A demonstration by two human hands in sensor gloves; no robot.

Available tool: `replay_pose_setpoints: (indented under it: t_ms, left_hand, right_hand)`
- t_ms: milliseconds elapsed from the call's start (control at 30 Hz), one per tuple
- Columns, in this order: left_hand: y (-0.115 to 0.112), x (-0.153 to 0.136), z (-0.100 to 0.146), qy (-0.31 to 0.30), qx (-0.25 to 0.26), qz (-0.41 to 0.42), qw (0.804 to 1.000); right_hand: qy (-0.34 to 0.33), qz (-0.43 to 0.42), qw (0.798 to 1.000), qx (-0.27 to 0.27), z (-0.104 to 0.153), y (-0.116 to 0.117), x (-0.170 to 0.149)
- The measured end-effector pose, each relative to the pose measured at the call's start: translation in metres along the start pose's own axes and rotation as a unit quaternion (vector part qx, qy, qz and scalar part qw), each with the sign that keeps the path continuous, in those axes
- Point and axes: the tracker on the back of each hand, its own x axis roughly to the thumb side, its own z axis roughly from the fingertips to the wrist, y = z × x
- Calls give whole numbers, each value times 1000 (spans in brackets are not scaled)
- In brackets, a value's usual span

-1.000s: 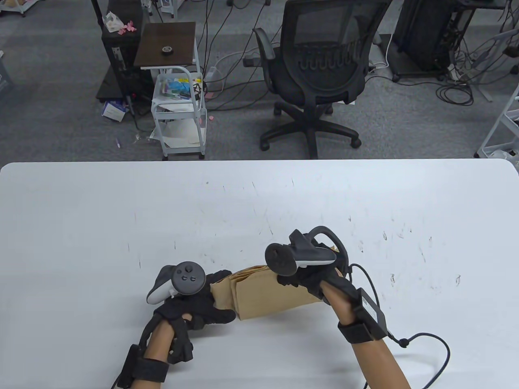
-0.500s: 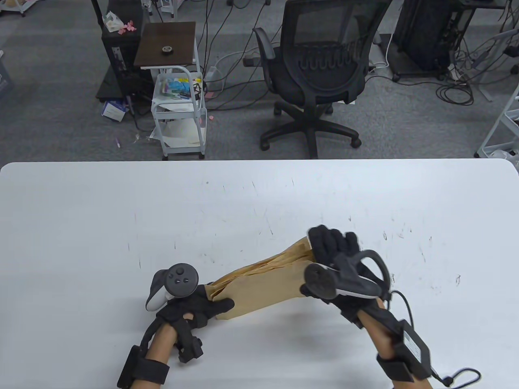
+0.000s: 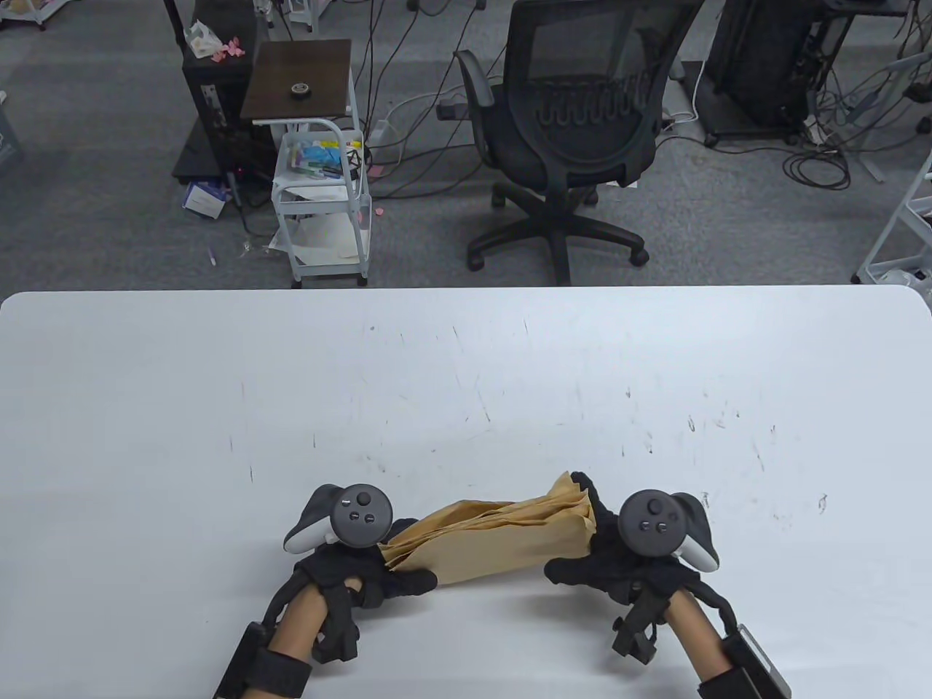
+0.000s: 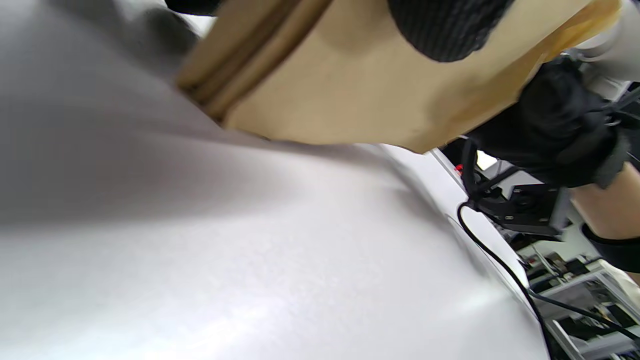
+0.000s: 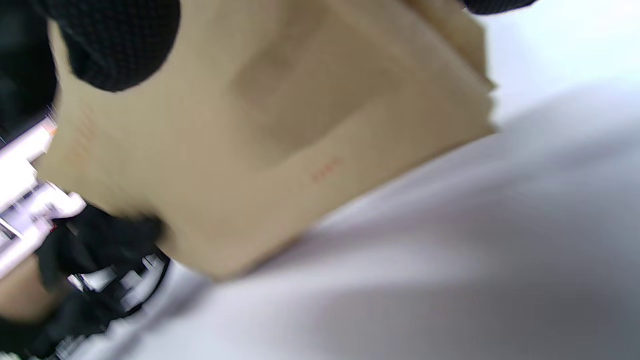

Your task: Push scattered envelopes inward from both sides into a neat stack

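Envelopes [image 3: 495,542]: one brown bundle near the front edge of the white table [image 3: 466,378], stood on their long edges and tilted, not lying flat. The top edges fan out unevenly, so the bundle is not squared.

Left hand [image 3: 364,568] grips the bundle's left end, with its thumb across the near face and the other fingers behind. Right hand [image 3: 611,561] grips the right end the same way: thumb on the near face, fingers wrapped around the far side. The bundle sits directly between the two hands, touching both.

Left wrist view: a gloved fingertip [image 4: 445,30] presses on the near face, and the lower corner of the bundle meets the table. Right wrist view is blurred; a thumb [image 5: 120,45] lies on the face of the bundle.
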Motion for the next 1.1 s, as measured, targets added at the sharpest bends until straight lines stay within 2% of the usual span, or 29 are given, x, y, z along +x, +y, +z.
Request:
replay_pose_setpoints:
  t_ms: [67,133,200,267,300,367,433,467,500,533,567,633,700,733,800,833,867,933,967,1000,1033,1100]
  left_hand:
    - [3,-3,1,1,19,31,999]
    - [-1,-2,-3,1,5,36,999]
    - [-6,2,-4,2,-3,20,1000]
    - [-6,6,-3,0,1,0,1000]
    - [-3,8,-1,1,8,-14,1000]
    - [5,12,2,-11,65,-17,998]
    - [8,13,3,-6,96,-17,995]
    - [6,12,1,4,92,-26,995]
    - [3,11,-1,10,82,-32,996]
    - [0,9,-3,17,66,-44,997]
    - [-1,10,-3,18,62,-46,997]
    - [3,16,0,12,81,-32,996]
    - [5,16,0,10,118,-23,993]
    - [2,12,-3,31,113,-36,992]
    - [0,12,-2,29,88,-77,993]
    - [1,16,-1,29,115,-85,989]
    - [3,18,1,27,116,-87,989]
    - [1,16,-2,30,104,-69,992]
    - [-5,10,-6,47,79,-64,994]
    - [-3,11,-3,30,80,-60,995]
    - [1,16,-3,29,113,-63,991]
    - [6,23,1,23,128,-102,986]
  right_hand:
    - [33,12,998,-44,6,-11,-8]
    - [37,19,997,-69,9,-8,-15]
    - [35,2,997,-65,7,3,-13]
    - [39,18,996,-74,5,2,-8]
    - [34,31,995,-91,6,-2,-5]
    - [17,36,990,-136,8,-9,-2]
    - [32,37,986,-159,10,-11,-6]
    - [51,41,982,-175,11,-10,-13]
    - [62,39,982,-171,10,-8,-18]
    - [70,27,989,-131,8,-4,-21]
    - [60,21,990,-123,9,-5,-14]
    - [31,62,984,-166,12,-14,7]
    - [38,113,974,-194,15,-12,13]
    - [49,147,971,-182,14,-5,7]
    - [73,177,976,-107,14,4,-3]
    - [60,148,976,-146,14,2,2]
    - [57,132,975,-168,14,-2,9]
    - [58,159,970,-174,12,-1,10]
    - [85,203,968,-120,9,9,-1]
    - [91,203,970,-100,11,10,-4]
    - [70,180,971,-141,12,8,-2]
    - [51,166,968,-180,11,0,9]
